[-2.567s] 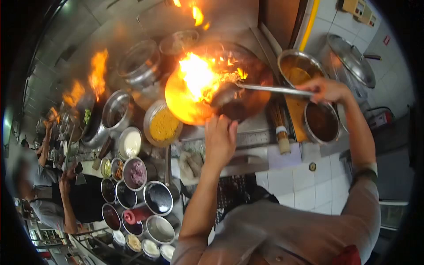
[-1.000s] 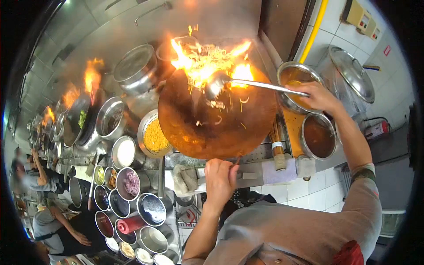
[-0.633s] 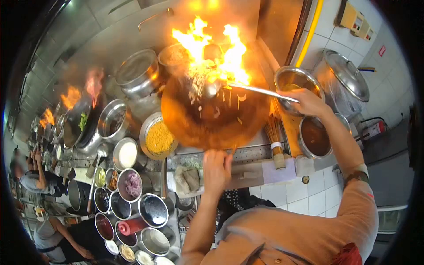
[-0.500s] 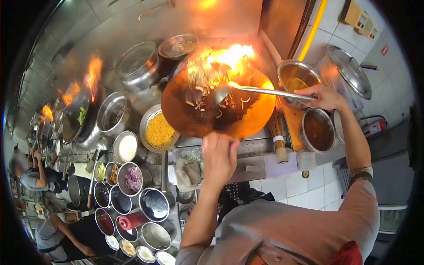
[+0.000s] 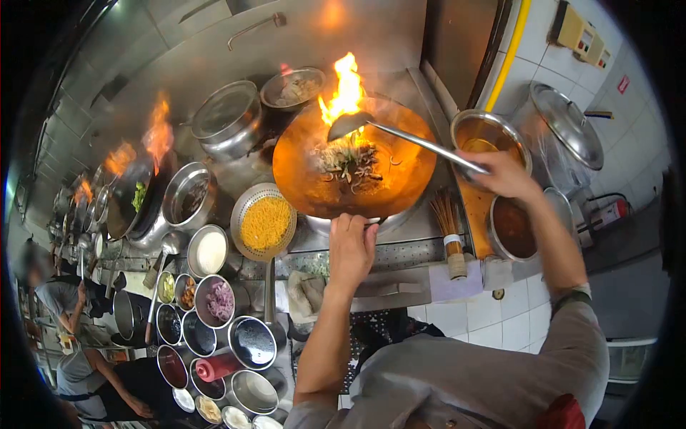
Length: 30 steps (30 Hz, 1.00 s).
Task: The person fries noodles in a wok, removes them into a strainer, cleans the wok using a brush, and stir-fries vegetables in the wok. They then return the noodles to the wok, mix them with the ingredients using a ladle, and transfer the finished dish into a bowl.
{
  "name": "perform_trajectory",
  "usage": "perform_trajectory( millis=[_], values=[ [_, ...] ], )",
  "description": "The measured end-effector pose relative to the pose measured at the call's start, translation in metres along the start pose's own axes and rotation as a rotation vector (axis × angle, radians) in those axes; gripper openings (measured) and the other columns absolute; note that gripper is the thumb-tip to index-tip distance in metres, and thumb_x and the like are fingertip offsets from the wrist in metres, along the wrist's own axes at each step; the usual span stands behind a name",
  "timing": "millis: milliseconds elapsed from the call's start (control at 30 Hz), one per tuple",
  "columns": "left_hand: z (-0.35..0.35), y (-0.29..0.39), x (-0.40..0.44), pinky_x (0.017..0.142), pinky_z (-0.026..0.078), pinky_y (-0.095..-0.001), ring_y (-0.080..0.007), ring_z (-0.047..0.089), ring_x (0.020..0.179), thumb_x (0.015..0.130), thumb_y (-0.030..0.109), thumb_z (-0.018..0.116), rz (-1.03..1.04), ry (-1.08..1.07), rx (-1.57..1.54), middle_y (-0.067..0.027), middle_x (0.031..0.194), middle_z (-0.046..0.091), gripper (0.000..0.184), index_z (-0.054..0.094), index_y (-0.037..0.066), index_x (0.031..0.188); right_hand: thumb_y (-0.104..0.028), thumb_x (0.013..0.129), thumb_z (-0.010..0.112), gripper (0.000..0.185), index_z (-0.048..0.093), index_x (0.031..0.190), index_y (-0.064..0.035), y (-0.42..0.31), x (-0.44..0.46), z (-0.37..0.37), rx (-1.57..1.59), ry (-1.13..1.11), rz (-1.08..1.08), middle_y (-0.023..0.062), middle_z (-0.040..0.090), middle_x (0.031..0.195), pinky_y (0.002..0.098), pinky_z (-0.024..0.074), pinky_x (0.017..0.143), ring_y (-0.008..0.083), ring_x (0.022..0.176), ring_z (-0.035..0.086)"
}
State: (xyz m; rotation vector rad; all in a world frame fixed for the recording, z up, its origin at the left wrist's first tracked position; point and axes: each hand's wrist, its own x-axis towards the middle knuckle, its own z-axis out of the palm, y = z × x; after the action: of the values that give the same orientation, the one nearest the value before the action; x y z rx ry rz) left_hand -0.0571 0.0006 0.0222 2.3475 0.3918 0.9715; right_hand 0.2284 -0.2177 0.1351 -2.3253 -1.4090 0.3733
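My left hand (image 5: 350, 247) is closed around the near-side handle of a large wok (image 5: 411, 168). In the wok, strips of food (image 5: 350, 166) lie in a pile, with a few loose pieces along the side. A tall flame (image 5: 347, 82) rises behind the food. My right hand (image 5: 504, 171) grips the end of a long metal ladle (image 5: 421, 143). The ladle's dark bowl is above the food, close to the flame; whether it touches the wok is unclear.
A strainer of yellow noodles (image 5: 264, 225) stands left of the wok. Several ingredient bowls, including chopped red onion (image 5: 220, 300), fill the lower left. To the right are a pot of brown liquid (image 5: 514, 225) and a bamboo brush (image 5: 451, 239). Co-workers (image 5: 100, 379) stand far left.
The flame has shrunk from a broad blaze to a narrow column. The ladle bowl has risen from the wok surface, and the food has gathered into a pile. My left hand keeps its hold.
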Motion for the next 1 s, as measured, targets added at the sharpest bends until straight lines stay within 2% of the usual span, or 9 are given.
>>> perform_trajectory(
  millis=[200, 267, 333, 433, 533, 733, 767, 867, 1000],
  values=[
    [0.005, -0.001, 0.015, 0.081, 0.045, -0.05, -0.0397, 0.056, 0.09, 0.09, 0.012, 0.071, -0.014, -0.013, 0.0, -0.0182, 0.093, 0.059, 0.014, 0.063, 0.001, 0.091, -0.005, 0.087, 0.064, 0.055, 0.06, 0.141, -0.0173, 0.024, 0.015, 0.02, -0.083, -0.074, -0.078, 0.0165, 0.068, 0.128, 0.0395, 0.0527, 0.094, 0.0335, 0.11, 0.069],
    [0.002, 0.005, -0.004, 0.081, 0.044, -0.0496, -0.0395, 0.056, 0.089, 0.091, 0.012, 0.07, -0.023, -0.05, 0.057, -0.0182, 0.092, 0.06, 0.012, 0.064, 0.002, 0.091, -0.006, 0.089, 0.062, 0.057, 0.058, 0.144, -0.0227, 0.003, 0.006, 0.001, -0.172, -0.083, -0.031, 0.0212, 0.071, 0.109, 0.0427, 0.0538, 0.087, 0.0372, 0.097, 0.069],
    [0.005, 0.01, 0.0, 0.081, 0.044, -0.0491, -0.0392, 0.056, 0.089, 0.093, 0.012, 0.069, 0.003, -0.046, 0.11, -0.0181, 0.092, 0.06, 0.011, 0.065, 0.002, 0.091, -0.005, 0.087, 0.063, 0.061, 0.057, 0.146, -0.02, 0.017, 0.006, -0.021, -0.094, -0.146, -0.095, 0.0195, 0.072, 0.104, 0.0413, 0.0541, 0.083, 0.0339, 0.091, 0.07],
    [-0.006, 0.038, 0.005, 0.078, 0.043, -0.0494, -0.0398, 0.054, 0.088, 0.092, 0.012, 0.069, -0.039, -0.031, 0.028, -0.0182, 0.091, 0.056, 0.013, 0.061, 0.002, 0.091, -0.003, 0.082, 0.062, 0.066, 0.053, 0.148, -0.0116, 0.029, 0.001, -0.05, 0.286, -0.506, 0.25, 0.0123, 0.075, 0.102, 0.0374, 0.0523, 0.071, 0.0247, 0.07, 0.066],
    [0.016, 0.017, -0.004, 0.077, 0.043, -0.05, -0.0397, 0.053, 0.089, 0.09, 0.011, 0.07, -0.039, 0.004, 0.058, -0.0179, 0.094, 0.056, 0.014, 0.06, 0.002, 0.091, 0.0, 0.083, 0.062, 0.067, 0.054, 0.148, -0.0161, 0.039, 0.015, -0.003, -0.01, -0.136, -0.207, 0.0139, 0.072, 0.123, 0.0366, 0.0527, 0.095, 0.0257, 0.105, 0.071],
    [-0.013, 0.035, -0.036, 0.078, 0.043, -0.0483, -0.0388, 0.054, 0.089, 0.087, 0.008, 0.073, 0.053, -0.005, 0.047, -0.0173, 0.091, 0.056, 0.013, 0.062, 0.002, 0.092, 0.001, 0.083, 0.066, 0.067, 0.059, 0.145, -0.0251, 0.042, -0.02, -0.016, -0.128, -0.045, -0.123, 0.0102, 0.072, 0.126, 0.0349, 0.051, 0.099, 0.0246, 0.107, 0.071],
    [-0.026, 0.051, -0.044, 0.078, 0.043, -0.0475, -0.0383, 0.054, 0.088, 0.087, 0.007, 0.073, 0.04, -0.009, 0.038, -0.0172, 0.091, 0.056, 0.012, 0.063, 0.002, 0.093, 0.0, 0.082, 0.068, 0.065, 0.061, 0.142, -0.0233, 0.037, -0.025, -0.023, 0.082, -0.117, 0.025, 0.0105, 0.073, 0.124, 0.0348, 0.0513, 0.098, 0.0255, 0.105, 0.071],
    [-0.017, 0.038, 0.004, 0.078, 0.043, -0.0466, -0.0383, 0.053, 0.088, 0.089, 0.009, 0.071, 0.041, 0.055, 0.021, -0.0161, 0.09, 0.057, 0.012, 0.062, 0.002, 0.094, 0.004, 0.081, 0.064, 0.067, 0.058, 0.145, -0.0161, 0.037, -0.013, -0.028, -0.029, -0.191, -0.146, 0.0091, 0.073, 0.122, 0.0351, 0.0518, 0.096, 0.0239, 0.107, 0.07],
    [0.015, -0.01, -0.027, 0.078, 0.044, -0.0473, -0.0387, 0.053, 0.089, 0.089, 0.009, 0.07, 0.038, 0.021, 0.088, -0.0172, 0.091, 0.057, 0.012, 0.062, 0.002, 0.094, 0.0, 0.085, 0.063, 0.059, 0.063, 0.139, -0.0228, -0.004, -0.003, 0.007, -0.212, -0.044, 0.033, 0.0209, 0.07, 0.115, 0.044, 0.0539, 0.089, 0.0405, 0.099, 0.068]
  ],
)
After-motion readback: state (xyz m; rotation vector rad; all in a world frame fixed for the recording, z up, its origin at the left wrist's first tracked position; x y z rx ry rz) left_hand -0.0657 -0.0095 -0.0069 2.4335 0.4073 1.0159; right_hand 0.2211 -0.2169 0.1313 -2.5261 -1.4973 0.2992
